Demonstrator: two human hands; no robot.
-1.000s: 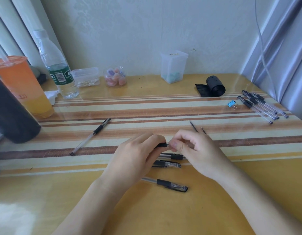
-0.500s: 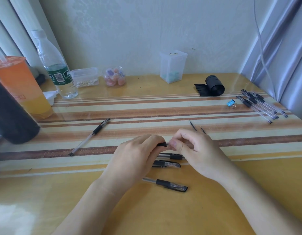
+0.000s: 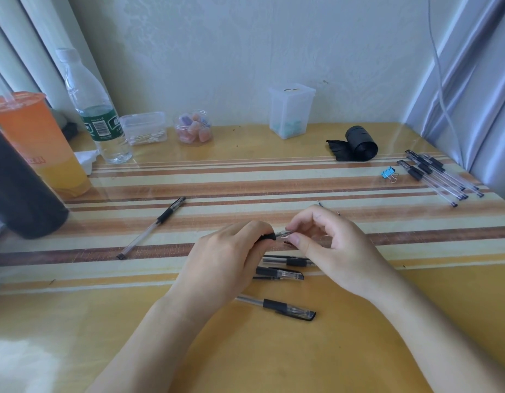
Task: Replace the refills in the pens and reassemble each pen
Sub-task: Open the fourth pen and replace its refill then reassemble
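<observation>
My left hand (image 3: 225,262) grips a pen by its black grip section (image 3: 268,237) above the table's middle. My right hand (image 3: 333,248) pinches the pen's small metal tip piece (image 3: 284,233) between thumb and forefinger, right at the grip's end. Under my hands lie three more pens: one uncapped (image 3: 288,261), one capped (image 3: 279,273) and one capped nearer me (image 3: 276,306). A single uncapped pen (image 3: 152,226) lies to the left. Several pens (image 3: 435,175) are laid side by side at the far right. Thin refill ends (image 3: 319,203) show behind my right hand.
An orange drink cup (image 3: 38,146), a dark cylinder (image 3: 18,191) and a water bottle (image 3: 95,109) stand at the left. Small clear containers (image 3: 291,112) and a jar (image 3: 193,129) line the wall. A black roll (image 3: 359,143) and blue binder clip (image 3: 388,173) lie at the right.
My right hand has drawn slightly right, and the metal tip piece now shows between its fingertips and the black grip. My left hand has stayed put.
</observation>
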